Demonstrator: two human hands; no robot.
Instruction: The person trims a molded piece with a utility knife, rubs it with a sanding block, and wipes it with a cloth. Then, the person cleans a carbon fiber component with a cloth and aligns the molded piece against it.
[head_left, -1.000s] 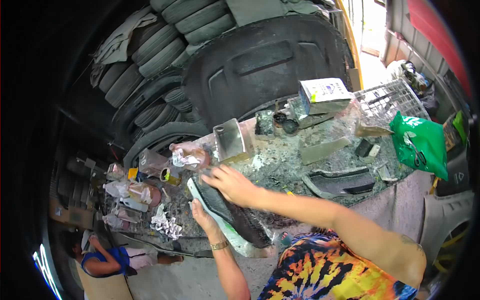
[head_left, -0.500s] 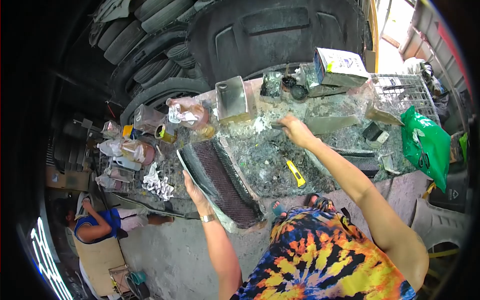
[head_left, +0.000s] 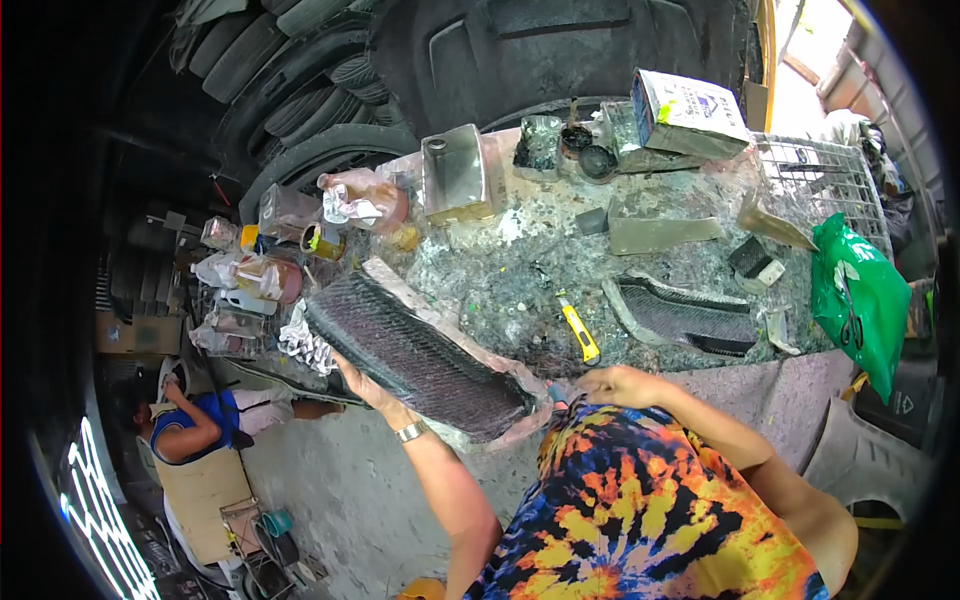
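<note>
A dark woven-textured panel (head_left: pixel 420 350) in a pale, rough-edged mould (head_left: pixel 425 312) slants over the table's front edge. Wrapped under its lower left edge, my left hand (head_left: pixel 368 386) holds it, the fingers partly hidden beneath. My right hand (head_left: pixel 622 386) is beside the panel's right end, close to my shirt, its fingers bent; whether anything is in them is too small to tell. A yellow cutter (head_left: pixel 580 332) lies on the worktable (head_left: pixel 480 290) above the right hand. A small dark grey block (head_left: pixel 592 221) lies farther back.
A second dark moulded piece (head_left: pixel 685 318) lies at the right, near a green bag (head_left: pixel 862 305) with scissors. Metal tray (head_left: pixel 458 180), cups and a carton (head_left: pixel 690 112) stand at the back. Bottles (head_left: pixel 362 198) are at the left. A person (head_left: pixel 195 415) sits at lower left.
The right hand has come back from the table's middle to near my shirt, leaving the small dark block on the table. The panel has turned, its upper end swinging left.
</note>
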